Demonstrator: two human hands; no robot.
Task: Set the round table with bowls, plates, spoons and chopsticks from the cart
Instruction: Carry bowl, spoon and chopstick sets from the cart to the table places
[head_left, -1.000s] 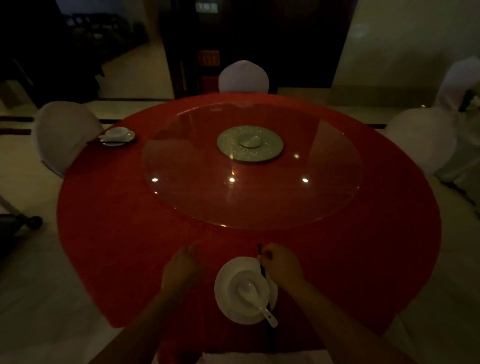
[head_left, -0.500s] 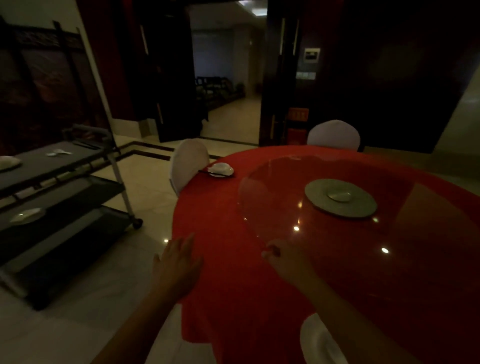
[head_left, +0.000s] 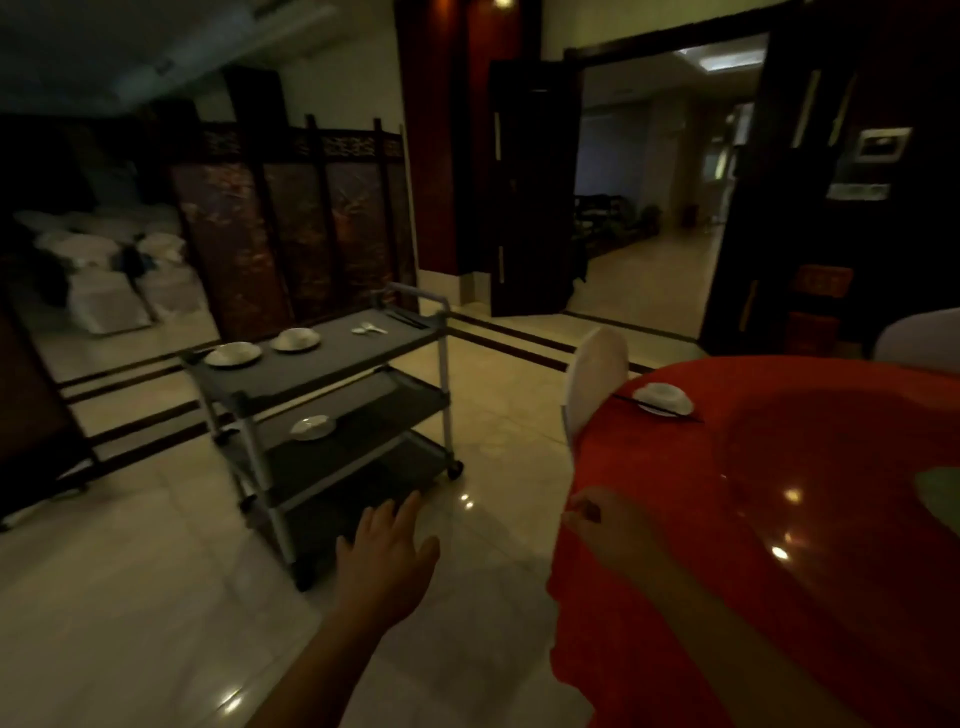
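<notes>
A grey three-shelf cart (head_left: 332, 374) stands left of centre on the tiled floor. Its top shelf carries a white plate (head_left: 232, 355), a bowl on a plate (head_left: 295, 340), a white spoon (head_left: 368, 328) and dark chopsticks (head_left: 408, 318); another plate (head_left: 313, 427) lies on the middle shelf. The round table (head_left: 779, 519) with its red cloth fills the right side. One place setting (head_left: 664, 399), a bowl on a plate with chopsticks beside it, sits at its far edge. My left hand (head_left: 387, 558) is held out over the floor, fingers spread and holding nothing. My right hand (head_left: 605, 525) hovers at the table's edge, fingers loosely curled, holding nothing.
A white-covered chair (head_left: 595, 379) stands between cart and table, and another chair (head_left: 919, 338) shows at the far right. A dark folding screen (head_left: 291, 228) and stacked white chairs (head_left: 104, 270) line the back left. An open doorway (head_left: 660, 208) leads to a hallway.
My view has swung left from the table toward the cart. The setting in front of me has left the frame. My right hand has let go of the chopsticks; both hands moved left.
</notes>
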